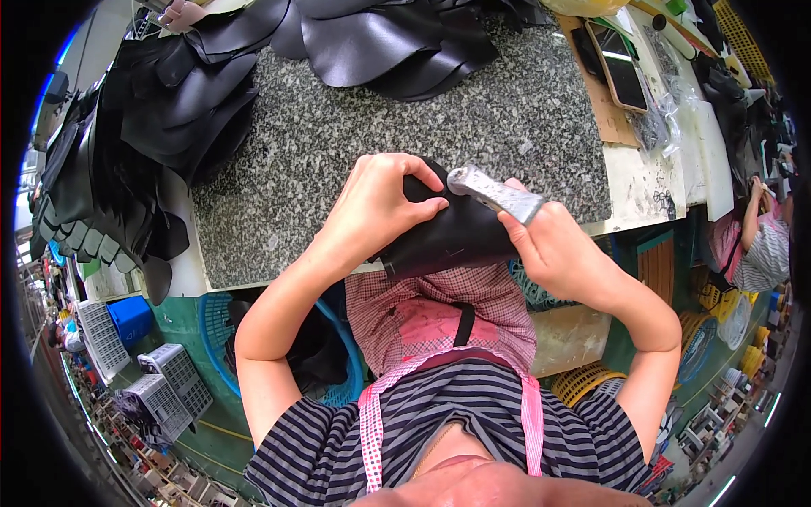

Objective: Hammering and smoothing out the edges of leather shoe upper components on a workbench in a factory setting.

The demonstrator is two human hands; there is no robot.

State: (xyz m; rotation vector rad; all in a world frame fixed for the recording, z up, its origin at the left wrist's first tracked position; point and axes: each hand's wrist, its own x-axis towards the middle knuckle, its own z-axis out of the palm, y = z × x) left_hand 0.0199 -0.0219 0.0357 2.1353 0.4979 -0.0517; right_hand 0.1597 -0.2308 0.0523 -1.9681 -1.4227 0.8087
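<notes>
A black leather-like piece [465, 237] lies over the near edge of the speckled stone slab [338, 118], its lower part hanging toward my apron. My left hand [367, 207] is closed on its upper edge, with thumb and forefinger pinching a fold. In my right hand [562, 258] is a worn metal hammer [497, 193], gripped close to its head. The hammer's round face is at the piece's upper edge, just right of my left fingertips; whether it touches I cannot tell. My right fingers hide the handle.
Black cut pieces lie heaped at the slab's far side [389, 46] and in a pile at the left [186, 110]. A phone [621, 68] rests at far right. Below stand a blue basket [207, 338], grey crates [173, 389] and a yellow basket [583, 384]. Another person is at the right edge.
</notes>
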